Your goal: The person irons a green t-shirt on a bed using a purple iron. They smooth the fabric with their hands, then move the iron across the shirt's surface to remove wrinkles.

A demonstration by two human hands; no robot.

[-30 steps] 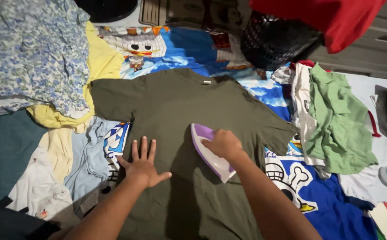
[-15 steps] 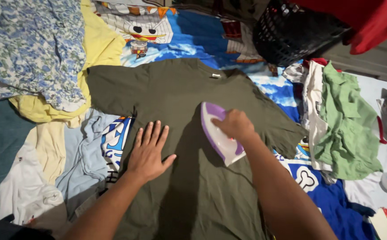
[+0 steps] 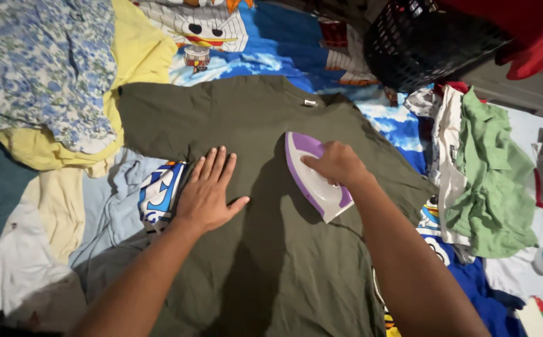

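Observation:
An olive-green t-shirt [image 3: 246, 125] lies spread flat over a blue cartoon-print sheet [image 3: 271, 50], collar at the far side. My left hand [image 3: 208, 190] presses flat on the shirt's left half, fingers spread. My right hand [image 3: 339, 163] grips the handle of a purple and white clothes iron [image 3: 312, 178], which rests sole-down on the shirt's chest, its tip pointing away from me.
A floral garment [image 3: 40, 62] and a yellow one [image 3: 137, 59] lie piled at the left. Farther right sit a black laundry basket [image 3: 427, 43], red cloth [image 3: 533, 37], and green [image 3: 496, 175] and white clothes. Pale garments [image 3: 47, 231] lie at the lower left.
The iron and my right hand have slid up the shirt toward the collar. My left hand has moved forward along the shirt's left side.

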